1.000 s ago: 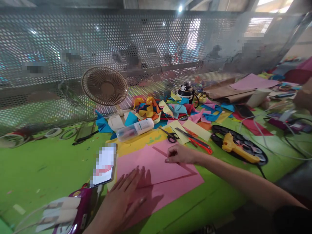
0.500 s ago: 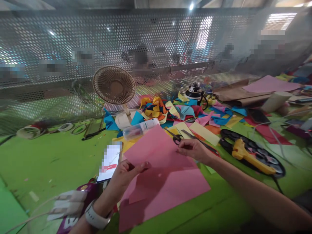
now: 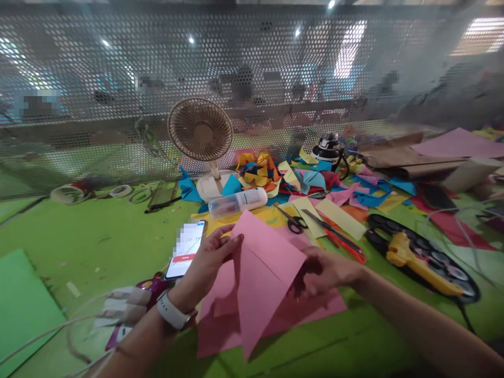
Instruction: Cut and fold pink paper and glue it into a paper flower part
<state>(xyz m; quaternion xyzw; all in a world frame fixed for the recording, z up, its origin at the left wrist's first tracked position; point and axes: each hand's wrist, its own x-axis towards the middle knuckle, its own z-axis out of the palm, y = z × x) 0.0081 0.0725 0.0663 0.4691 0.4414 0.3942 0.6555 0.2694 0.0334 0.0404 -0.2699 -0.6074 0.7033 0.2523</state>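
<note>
A folded pink paper sheet [image 3: 262,273] is held up off the green table [image 3: 98,247] between both my hands. My left hand [image 3: 208,260] pinches its upper left edge near the top corner, a white watch on the wrist. My right hand [image 3: 328,270] grips the paper's right side, its fingers partly hidden behind the sheet. More pink paper [image 3: 315,310] lies flat beneath. A phone [image 3: 185,249] lies just left of my left hand.
Behind the paper lie a clear bottle [image 3: 238,201], black scissors [image 3: 293,220], red-handled scissors [image 3: 338,236], and a heap of coloured paper scraps [image 3: 299,178]. A small fan [image 3: 200,136] stands before a perforated metal screen. A yellow glue gun [image 3: 421,260] rests on a black tray at right.
The pink sheet went from lying flat on the table to being lifted and folded in both hands. My left hand rose from pressing it flat to pinching its edge.
</note>
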